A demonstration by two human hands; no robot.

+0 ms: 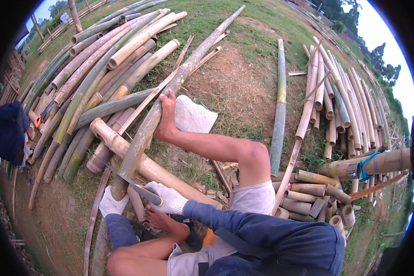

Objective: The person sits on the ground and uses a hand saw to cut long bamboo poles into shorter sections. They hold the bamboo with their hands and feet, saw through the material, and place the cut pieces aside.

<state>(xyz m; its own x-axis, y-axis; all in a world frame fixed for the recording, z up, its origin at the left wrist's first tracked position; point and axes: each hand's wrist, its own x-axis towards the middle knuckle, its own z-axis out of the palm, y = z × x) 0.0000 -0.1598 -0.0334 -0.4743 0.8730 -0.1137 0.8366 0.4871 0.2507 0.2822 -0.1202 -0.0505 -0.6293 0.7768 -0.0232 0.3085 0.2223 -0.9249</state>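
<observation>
My right hand, in a white knit glove, is closed round the grey and yellow handle of a hand saw. Its narrow blade reaches up and left, lying across a long greenish-grey bamboo pole. Below the blade, my gloved left hand is wrapped round the same pole. The pole slants away to the far end of the grass and crosses over a thick, pale bamboo log on the ground. One bare foot of mine presses on the pole farther up; the other rests near the saw handle.
Large piles of bamboo poles lie at the left and right. Short cut bamboo pieces are stacked beside my right knee. A whitish sack lies beyond my leg. An orange-handled tool rests among the left poles, near dark cloth.
</observation>
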